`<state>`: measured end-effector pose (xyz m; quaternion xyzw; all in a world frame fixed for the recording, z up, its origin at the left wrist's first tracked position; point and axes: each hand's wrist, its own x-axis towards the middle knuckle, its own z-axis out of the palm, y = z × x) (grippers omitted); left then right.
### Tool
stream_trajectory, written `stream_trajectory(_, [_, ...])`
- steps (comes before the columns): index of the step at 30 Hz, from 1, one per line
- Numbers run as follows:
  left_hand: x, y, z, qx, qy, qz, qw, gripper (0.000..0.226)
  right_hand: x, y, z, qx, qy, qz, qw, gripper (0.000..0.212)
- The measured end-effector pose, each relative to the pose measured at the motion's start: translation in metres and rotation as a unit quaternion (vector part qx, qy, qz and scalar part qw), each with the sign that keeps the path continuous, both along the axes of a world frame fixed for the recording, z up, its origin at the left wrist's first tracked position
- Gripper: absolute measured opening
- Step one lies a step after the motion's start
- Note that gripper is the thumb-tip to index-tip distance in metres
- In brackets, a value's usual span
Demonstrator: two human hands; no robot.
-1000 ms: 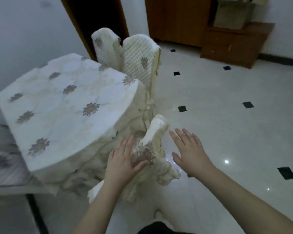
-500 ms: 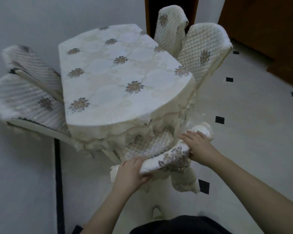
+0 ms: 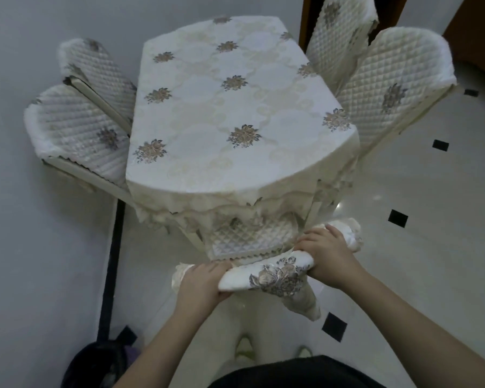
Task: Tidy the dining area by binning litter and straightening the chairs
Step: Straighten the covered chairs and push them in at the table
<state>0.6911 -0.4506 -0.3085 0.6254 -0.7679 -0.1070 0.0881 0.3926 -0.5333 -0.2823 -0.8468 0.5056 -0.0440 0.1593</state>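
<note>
Both hands gripped the top rail of the near chair (image 3: 266, 271), whose quilted seat sat tucked under the near edge of the tabletop (image 3: 235, 113). The left hand (image 3: 202, 284) wrapped the rail's left end, its fingers (image 3: 216, 266) curled over the cream cover and the thumb underneath. The right hand (image 3: 326, 252) clamped the right end, its fingers (image 3: 310, 239) bent down over the far side of the rail, pressed close together, just beside the bunched fabric at the corner. A grey flower motif on the cover showed between the two hands. Two covered chairs (image 3: 81, 127) leaned against the tabletop's left side, and two more (image 3: 387, 91) stood at its right. A dark bag (image 3: 95, 362) lay on the floor by the wall, at the lower left.
</note>
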Motion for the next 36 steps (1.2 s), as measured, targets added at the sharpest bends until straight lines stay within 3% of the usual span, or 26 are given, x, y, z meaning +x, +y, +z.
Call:
stream_trajectory(10, [-0.031, -0.016, 0.004, -0.082, -0.014, -0.002, 0.997, 0.043, -0.022, -0.027, 0.006, 0.011, 0.027, 0.017, 0.999, 0.032])
stream_trajectory(18, [-0.018, -0.017, -0.004, -0.026, 0.010, 0.009, 1.000, 0.037, -0.013, -0.019, -0.005, -0.012, 0.016, -0.019, 1.000, 0.036])
stream_trajectory(30, [-0.022, -0.014, 0.010, -0.033, 0.048, 0.000, 0.998, 0.037, -0.009, -0.019, 0.004, 0.010, 0.059, -0.007, 0.998, 0.042])
stream_trajectory(36, [-0.012, -0.014, 0.010, -0.019, 0.012, -0.003, 1.000, 0.040, -0.001, -0.014, 0.007, 0.021, 0.060, -0.016, 0.998, 0.040])
